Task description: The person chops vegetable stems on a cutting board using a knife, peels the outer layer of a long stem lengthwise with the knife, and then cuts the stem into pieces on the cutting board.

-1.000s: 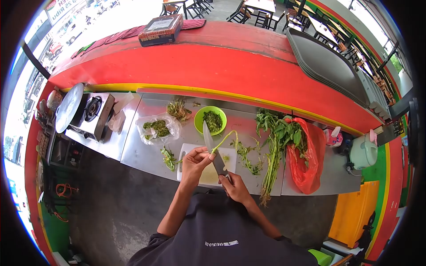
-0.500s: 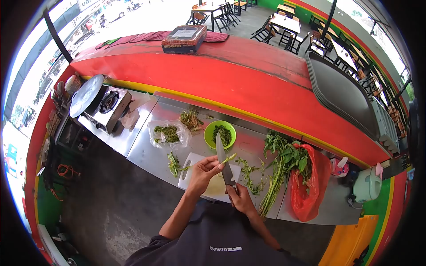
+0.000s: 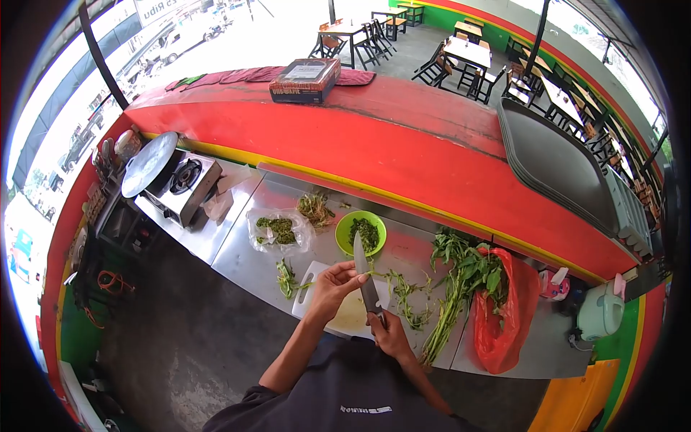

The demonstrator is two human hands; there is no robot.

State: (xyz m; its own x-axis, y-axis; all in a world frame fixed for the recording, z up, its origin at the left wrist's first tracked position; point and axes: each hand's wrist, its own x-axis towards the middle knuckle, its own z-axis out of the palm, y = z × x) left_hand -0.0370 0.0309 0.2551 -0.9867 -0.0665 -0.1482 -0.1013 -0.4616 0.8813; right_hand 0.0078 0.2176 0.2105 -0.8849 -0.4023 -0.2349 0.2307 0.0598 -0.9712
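Observation:
My right hand (image 3: 391, 334) is wrapped around the handle of a kitchen knife (image 3: 368, 288), its blade pointing up and away from me. Close against the blade, my left hand (image 3: 335, 288) pinches a green vegetable stem (image 3: 371, 272), largely hidden by fingers and knife. Both hands are above a white cutting board (image 3: 308, 281). Just beyond the knife tip stands a lime green bowl (image 3: 339, 232) with chopped greens (image 3: 366, 234) inside. Loose stems (image 3: 412, 302) lie right of the board, and more trimmings (image 3: 286, 278) lie at its left.
A clear plastic bag with greens (image 3: 277, 231) and a clump of roots (image 3: 314, 209) lie behind the board. To the right are long leafy stalks (image 3: 452, 306) and a red plastic bag (image 3: 509, 338). A gas stove (image 3: 188, 189) stands left; a red ledge (image 3: 403, 129) borders the counter.
The scene has shifted slightly down in view. Less of the stem shows past the blade, and its end now points more downward. Both hands keep their holds.

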